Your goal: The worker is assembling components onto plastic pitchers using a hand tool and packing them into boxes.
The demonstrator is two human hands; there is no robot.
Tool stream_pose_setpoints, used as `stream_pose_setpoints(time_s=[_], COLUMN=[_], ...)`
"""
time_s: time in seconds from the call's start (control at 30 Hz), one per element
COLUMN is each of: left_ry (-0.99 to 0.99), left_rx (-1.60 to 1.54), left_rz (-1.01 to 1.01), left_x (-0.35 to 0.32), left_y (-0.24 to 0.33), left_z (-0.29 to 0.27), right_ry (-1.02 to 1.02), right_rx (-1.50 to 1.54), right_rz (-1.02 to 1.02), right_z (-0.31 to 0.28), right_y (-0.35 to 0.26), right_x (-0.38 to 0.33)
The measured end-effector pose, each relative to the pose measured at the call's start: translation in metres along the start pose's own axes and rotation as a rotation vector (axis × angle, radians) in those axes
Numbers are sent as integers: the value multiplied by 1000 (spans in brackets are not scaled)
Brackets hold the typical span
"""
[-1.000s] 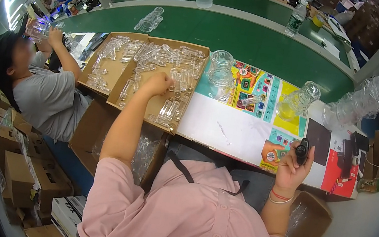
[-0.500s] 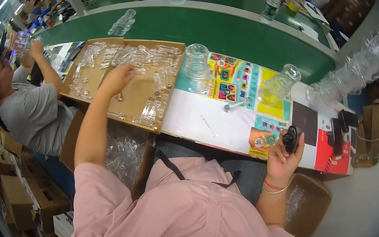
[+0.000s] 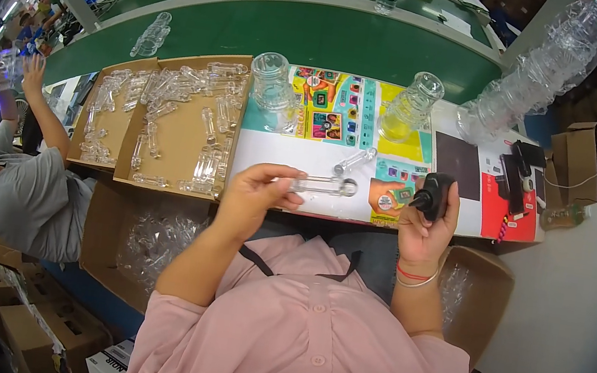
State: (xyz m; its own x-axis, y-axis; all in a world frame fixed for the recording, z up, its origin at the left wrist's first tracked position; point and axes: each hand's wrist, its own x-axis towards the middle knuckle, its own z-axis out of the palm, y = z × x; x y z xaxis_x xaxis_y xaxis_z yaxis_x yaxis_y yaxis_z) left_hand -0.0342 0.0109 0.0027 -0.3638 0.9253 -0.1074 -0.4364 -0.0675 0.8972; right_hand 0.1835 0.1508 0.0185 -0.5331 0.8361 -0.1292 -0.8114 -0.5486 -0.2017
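Observation:
My left hand (image 3: 255, 194) is closed on one end of a clear plastic tube (image 3: 323, 185), held level above the table's front edge with its rounded end to the right. My right hand (image 3: 425, 235) grips a small black bottle (image 3: 436, 192) whose thin nozzle points left toward the tube. A second clear tube (image 3: 355, 162) lies on the white tabletop just beyond. To the left, a shallow cardboard tray (image 3: 170, 151) holds many similar clear tubes. Behind stand two ribbed clear plastic vessels, one left (image 3: 270, 85) and one right (image 3: 414, 105).
A tall stack of clear vessels (image 3: 532, 74) leans at the back right. Phones (image 3: 513, 188) lie on the table's right part. Below the edge, a cardboard box (image 3: 110, 221) holds clear pieces. A co-worker (image 3: 31, 187) in grey sits at left, holding a clear vessel.
My left hand has come from over the cardboard tray to the front middle, now bringing a clear tube. The black bottle in my right hand has tipped, its nozzle now pointing left.

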Motion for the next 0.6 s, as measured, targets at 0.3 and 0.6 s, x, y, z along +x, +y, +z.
stream_pose_setpoints(time_s=[0.3,0.6], left_ry=[-33,-54], left_rx=[294,285], left_rz=[310,490], left_x=[-3,-15], left_y=[-29,-18], left_z=[33,53], right_ry=[19,-40], right_rx=[-44,-567], right_rz=[-80,-436], right_z=[0,24], right_y=[-5,15], right_x=[-7,-24])
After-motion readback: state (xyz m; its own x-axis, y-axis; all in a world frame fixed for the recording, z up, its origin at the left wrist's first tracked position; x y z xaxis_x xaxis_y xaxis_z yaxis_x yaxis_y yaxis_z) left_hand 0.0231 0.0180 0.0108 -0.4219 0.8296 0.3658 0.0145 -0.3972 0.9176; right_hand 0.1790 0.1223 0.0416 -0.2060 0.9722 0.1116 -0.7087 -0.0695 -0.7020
